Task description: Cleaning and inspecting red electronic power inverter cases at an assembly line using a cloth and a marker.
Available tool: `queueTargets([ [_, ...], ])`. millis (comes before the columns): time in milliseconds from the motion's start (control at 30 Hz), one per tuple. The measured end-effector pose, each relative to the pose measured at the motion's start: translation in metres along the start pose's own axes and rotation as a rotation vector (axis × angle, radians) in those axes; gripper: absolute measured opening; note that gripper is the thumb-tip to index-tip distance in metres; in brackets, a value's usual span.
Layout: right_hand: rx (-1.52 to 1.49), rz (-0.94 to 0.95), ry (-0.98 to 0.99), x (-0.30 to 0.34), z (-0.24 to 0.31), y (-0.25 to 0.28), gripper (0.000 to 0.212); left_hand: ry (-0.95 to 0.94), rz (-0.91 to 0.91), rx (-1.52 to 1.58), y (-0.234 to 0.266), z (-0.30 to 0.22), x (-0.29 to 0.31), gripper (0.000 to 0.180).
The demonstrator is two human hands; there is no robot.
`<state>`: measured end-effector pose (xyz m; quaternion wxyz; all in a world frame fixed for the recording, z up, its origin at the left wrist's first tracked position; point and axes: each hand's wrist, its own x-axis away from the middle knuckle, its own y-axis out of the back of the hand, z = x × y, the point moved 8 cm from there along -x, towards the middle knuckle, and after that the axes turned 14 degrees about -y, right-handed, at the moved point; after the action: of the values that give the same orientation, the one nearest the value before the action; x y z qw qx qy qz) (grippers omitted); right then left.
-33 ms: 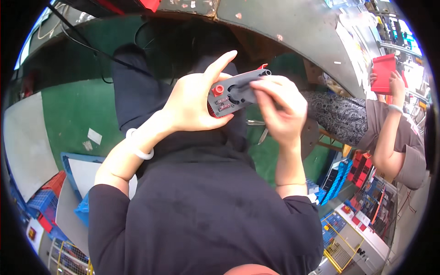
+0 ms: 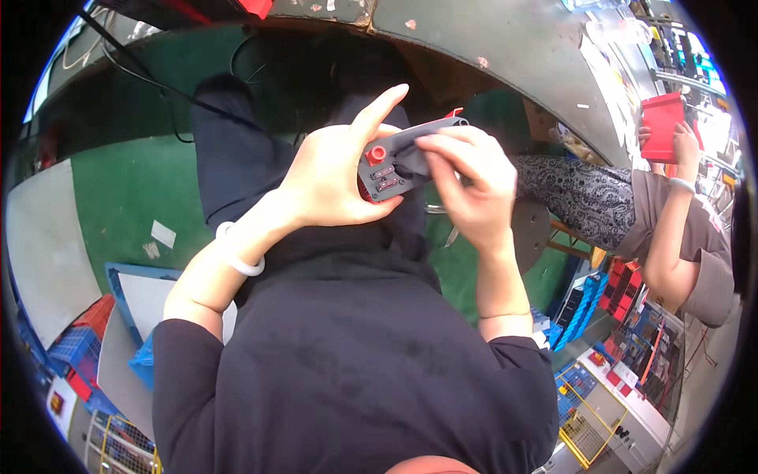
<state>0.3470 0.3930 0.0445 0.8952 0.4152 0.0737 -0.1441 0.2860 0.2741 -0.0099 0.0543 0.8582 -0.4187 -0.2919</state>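
The left hand (image 2: 328, 174) grasps the left end of a grey-faced device (image 2: 369, 175) (one digit sticks up free of it), over the person's dark-clad legs (image 2: 225, 150) and apart from the tabletop (image 2: 474, 39). The right hand (image 2: 478, 182) pinches a dark, cloth-like piece (image 2: 409, 160) over the device's face, beside a round red knob (image 2: 377, 155). Rightward, a co-worker (image 2: 669, 249) holds a red panel (image 2: 662, 126).

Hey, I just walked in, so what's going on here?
A person holds a small grey panel with a red knob in the left hand, above their lap. The right hand pinches what looks like a dark cloth against the panel's face, beside the knob. Off to the right, another person holds a red part in both hands.
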Motion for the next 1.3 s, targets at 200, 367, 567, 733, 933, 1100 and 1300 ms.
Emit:
queueTargets([
  [200,0.264,0.253,0.078,0.023,0.007,-0.018,0.037,0.051,0.082,-0.003,-0.008,0.003,0.001,0.102],
  [367,0.389,0.343,0.110,0.042,0.007,-0.005,0.042,0.010,0.000,-0.050,-0.007,0.005,0.003,0.099],
  [567,0.410,0.251,0.128,0.037,0.010,-0.011,0.041,0.048,0.096,-0.022,-0.014,-0.001,0.002,0.099],
  [733,0.472,0.317,0.117,0.054,0.012,0.000,0.042,-0.008,0.091,0.000,-0.011,0.000,0.009,0.100],
  [933,-0.591,0.623,-0.572,0.062,-0.057,0.024,0.017,0.066,0.227,-0.148,-0.004,-0.004,-0.008,0.084],
  [1100,-1.068,0.600,-0.752,0.093,-0.111,-0.015,0.014,-0.034,0.263,-0.202,-0.001,-0.027,-0.032,0.058],
  [1300,-1.462,0.241,-0.073,0.109,-0.105,0.088,0.024,0.169,0.000,0.243,0.028,-0.042,-0.103,0.057],
])
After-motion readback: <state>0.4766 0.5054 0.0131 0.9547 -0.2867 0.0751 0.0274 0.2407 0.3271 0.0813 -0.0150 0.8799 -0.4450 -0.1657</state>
